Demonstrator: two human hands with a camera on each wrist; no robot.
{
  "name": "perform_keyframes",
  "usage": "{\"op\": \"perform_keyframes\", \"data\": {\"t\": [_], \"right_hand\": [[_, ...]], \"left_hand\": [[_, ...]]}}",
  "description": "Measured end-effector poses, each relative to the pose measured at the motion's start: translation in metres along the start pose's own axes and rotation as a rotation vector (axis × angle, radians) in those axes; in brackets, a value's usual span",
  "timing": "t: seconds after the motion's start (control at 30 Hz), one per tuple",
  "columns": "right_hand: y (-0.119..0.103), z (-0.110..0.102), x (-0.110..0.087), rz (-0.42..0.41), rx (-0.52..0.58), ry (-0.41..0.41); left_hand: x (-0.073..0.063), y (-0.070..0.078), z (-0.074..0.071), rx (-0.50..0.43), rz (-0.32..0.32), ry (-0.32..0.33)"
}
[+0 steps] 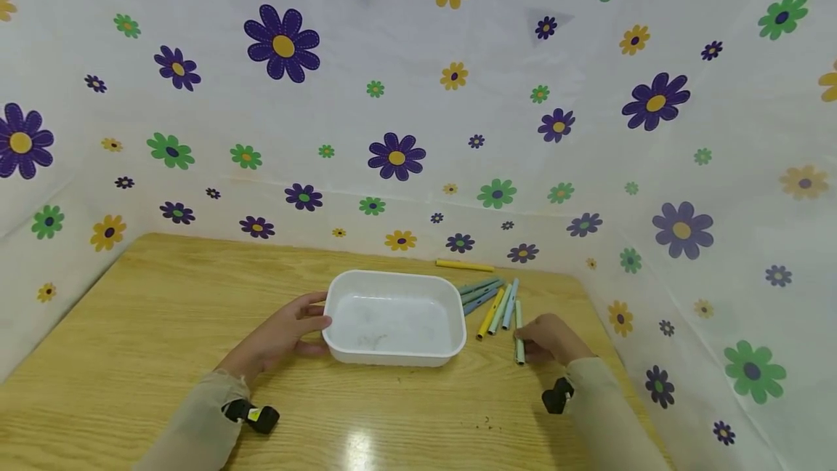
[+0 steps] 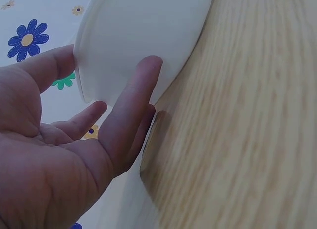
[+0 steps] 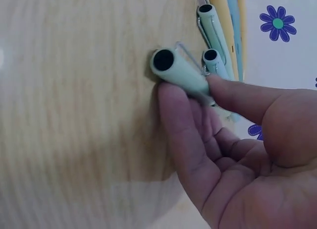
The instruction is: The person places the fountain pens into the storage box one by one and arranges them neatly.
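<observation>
A white rectangular plastic tub [image 1: 394, 359] sits on the wooden table with only faint smudges inside. My left hand [image 1: 288, 329] is at its left end, thumb on the rim and loosely spread fingers against the outer wall [image 2: 133, 35]. To the right of the tub, my right hand [image 1: 552, 336] pinches a pale green pen [image 3: 185, 78] between thumb and fingers. That pen's black round end and wire clip face the right wrist camera. Just left of it lie a light blue pen [image 1: 511, 304], another pale green pen [image 1: 500, 309] and a yellow pen [image 1: 490, 315].
Grey-green pens [image 1: 480, 286] and a blue pen [image 1: 482, 300] lie against the tub's right side. Another yellow pen [image 1: 466, 266] lies by the back edge. A flower-printed white cloth [image 1: 405, 107] walls the table [image 1: 196, 289] at back and sides. Dark specks dot the front.
</observation>
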State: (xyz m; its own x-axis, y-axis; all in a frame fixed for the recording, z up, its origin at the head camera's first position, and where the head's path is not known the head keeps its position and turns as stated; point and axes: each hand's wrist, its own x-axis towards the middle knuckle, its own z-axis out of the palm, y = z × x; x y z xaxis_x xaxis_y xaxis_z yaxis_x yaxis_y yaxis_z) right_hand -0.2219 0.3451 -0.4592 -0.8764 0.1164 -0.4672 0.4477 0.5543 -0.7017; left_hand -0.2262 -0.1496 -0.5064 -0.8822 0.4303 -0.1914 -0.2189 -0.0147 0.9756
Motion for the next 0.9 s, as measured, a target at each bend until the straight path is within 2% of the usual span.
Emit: {"op": "perform_keyframes", "data": {"t": [0.1, 0.2, 0.37, 0.47, 0.57, 0.9], "right_hand": [[0.0064, -0.0004, -0.0017, -0.042, 0.011, 0.002], [0.0088, 0.0018, -0.0033, -0.071, 0.001, 0.041], [0.0064, 0.0084, -0.005, -0.136, -0.141, 0.122], [0.0051, 0.0092, -0.0059, -0.163, -0.233, 0.152], [0.0051, 0.0069, -0.0064, -0.167, -0.275, 0.155], [0.0006, 0.0039, -0.0083, -0.082, -0.179, 0.091]], "left_hand": [[0.0, 0.0008, 0.0016, -0.007, -0.006, 0.007], [-0.0001, 0.0013, 0.0027, -0.01, -0.013, 0.012], [-0.0001, 0.0015, 0.0024, -0.005, -0.011, 0.013], [0.0, 0.0008, 0.0017, -0.011, -0.01, 0.01], [0.0003, 0.0, 0.0013, -0.018, -0.012, 0.006], [0.0007, 0.0001, 0.0004, -0.001, -0.008, 0.0]]}}
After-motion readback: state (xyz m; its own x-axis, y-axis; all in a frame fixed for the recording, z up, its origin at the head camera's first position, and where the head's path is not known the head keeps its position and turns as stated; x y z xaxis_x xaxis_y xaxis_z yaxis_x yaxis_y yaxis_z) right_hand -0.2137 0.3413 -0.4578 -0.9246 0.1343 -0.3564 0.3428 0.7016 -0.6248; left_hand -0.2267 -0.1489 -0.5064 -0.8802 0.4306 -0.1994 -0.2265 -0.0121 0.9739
